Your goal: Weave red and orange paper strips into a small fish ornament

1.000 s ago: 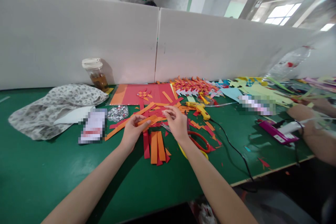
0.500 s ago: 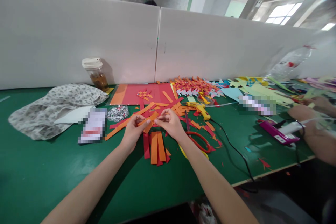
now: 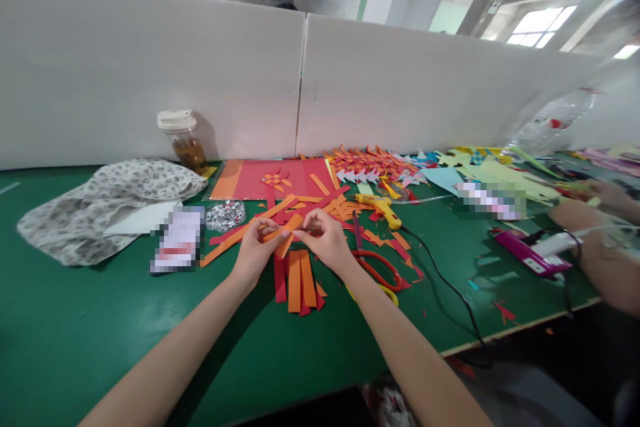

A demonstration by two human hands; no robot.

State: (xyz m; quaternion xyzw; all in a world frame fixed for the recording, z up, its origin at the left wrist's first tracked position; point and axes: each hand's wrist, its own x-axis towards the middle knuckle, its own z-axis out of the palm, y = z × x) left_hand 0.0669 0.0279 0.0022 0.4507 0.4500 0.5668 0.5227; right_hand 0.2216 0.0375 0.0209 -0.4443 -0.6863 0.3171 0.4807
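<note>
Between my two hands is an orange paper strip (image 3: 289,235), crossed or folded over another orange piece. My left hand (image 3: 254,247) pinches it from the left, thumb against fingers. From the right, my right hand (image 3: 324,240) grips its other side between thumb and fingertips. Just below lie orange and red paper strips (image 3: 295,280) in a loose stack. More strips (image 3: 230,242) fan out behind my hands. A woven orange and red paper fish (image 3: 275,180) rests on a plastic-covered red sheet (image 3: 245,180) beyond them.
Red-handled scissors (image 3: 383,271) and a yellow glue gun (image 3: 383,207) with a trailing cord lie to the right. A bag of googly eyes (image 3: 225,215), a phone-like object (image 3: 177,240), a cloth (image 3: 100,213) and a cup (image 3: 184,140) are left. A co-worker's arm (image 3: 595,247) rests far right.
Both hands stay almost in place, still holding the orange paper. Its angle and the right fingertips have shifted slightly.
</note>
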